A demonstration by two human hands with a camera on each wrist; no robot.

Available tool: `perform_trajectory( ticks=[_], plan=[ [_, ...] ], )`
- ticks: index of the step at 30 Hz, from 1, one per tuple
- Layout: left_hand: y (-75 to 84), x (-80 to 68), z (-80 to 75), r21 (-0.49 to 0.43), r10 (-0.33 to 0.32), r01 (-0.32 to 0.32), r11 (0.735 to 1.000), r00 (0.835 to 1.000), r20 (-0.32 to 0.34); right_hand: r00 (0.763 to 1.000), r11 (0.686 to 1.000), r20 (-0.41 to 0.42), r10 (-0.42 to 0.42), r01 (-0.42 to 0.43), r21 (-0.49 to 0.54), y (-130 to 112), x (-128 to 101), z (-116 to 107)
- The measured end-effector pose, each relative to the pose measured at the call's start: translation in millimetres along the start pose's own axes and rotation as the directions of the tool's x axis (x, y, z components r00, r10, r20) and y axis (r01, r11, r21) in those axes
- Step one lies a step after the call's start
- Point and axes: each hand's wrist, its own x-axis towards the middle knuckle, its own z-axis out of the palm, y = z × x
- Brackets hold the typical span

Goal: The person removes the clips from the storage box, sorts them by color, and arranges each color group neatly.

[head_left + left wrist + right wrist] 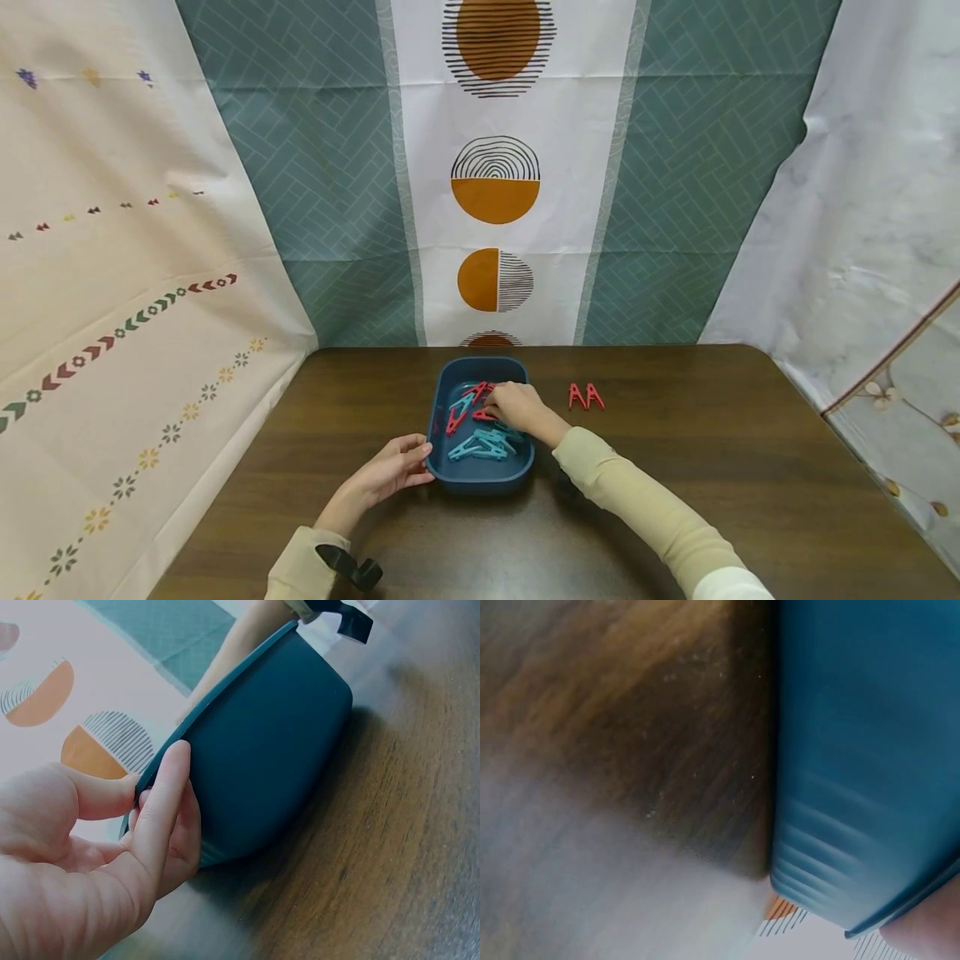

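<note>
Cataloguing: one blue tray of clothes pegs on a dark wood counter (675, 467), head view.
Tray (480, 479): oblong plastic, rounded corners, upright walls; looks stiff and light, and on judgement would slide on the counter unless steadied.
Left hand (393, 468): at the tray's near left corner; in the left wrist view thumb and fingers (169, 802) pinch the rim there, so it is closed on the tray.
Right hand (517, 408): reaching inside the tray over the far right part, fingers curled down among the red pegs; whether they actually grip one cannot be told.
Red pegs in tray (468, 404): loose heap just under and left of the right fingers.
Teal pegs in tray (480, 446): nearer the body, just below the right hand.
Two red pegs (586, 397): lying side by side on the counter, outside the tray, right of the right hand, apart from it.
Handling, pegs: small, rigid, light, sprung; likely smooth and apt to tangle in the heap. Best taken singly, pinched across the flat sides near the middle, not by the squeezing ends.
Backdrop: patterned cloth hangings behind and beside the counter.
</note>
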Motion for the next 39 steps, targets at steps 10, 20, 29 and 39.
perform_trajectory(
  ticks=[10, 20, 29, 39],
  plan=[
    [-0.7, 0.3, 0.4, 0.004, 0.004, -0.004, 1.000, 1.000, -0.005, 0.997, 0.995, 0.082, 0.018, -0.010, -0.098, -2.1, 1.5, -1.8],
    [-2.8, 3.9, -1.6, 0.003, -0.007, 0.007, 1.000, 1.000, -0.002, 0.999, 0.995, -0.049, -0.005, 0.010, 0.099, -0.3, -4.9, -6.4],
    [5.8, 1.4, -0.2, 0.018, 0.009, -0.009, 1.000, 1.000, -0.003, 0.952, 0.953, -0.289, 0.101, -0.009, 0.303, 7.5, -21.4, -20.6],
    [6.7, -1.1, 3.0, 0.031, -0.017, 0.019, 0.999, 0.998, -0.059, 0.880, 0.889, -0.337, 0.336, -0.178, 0.422, 44.4, -46.5, -23.1]
  ],
)
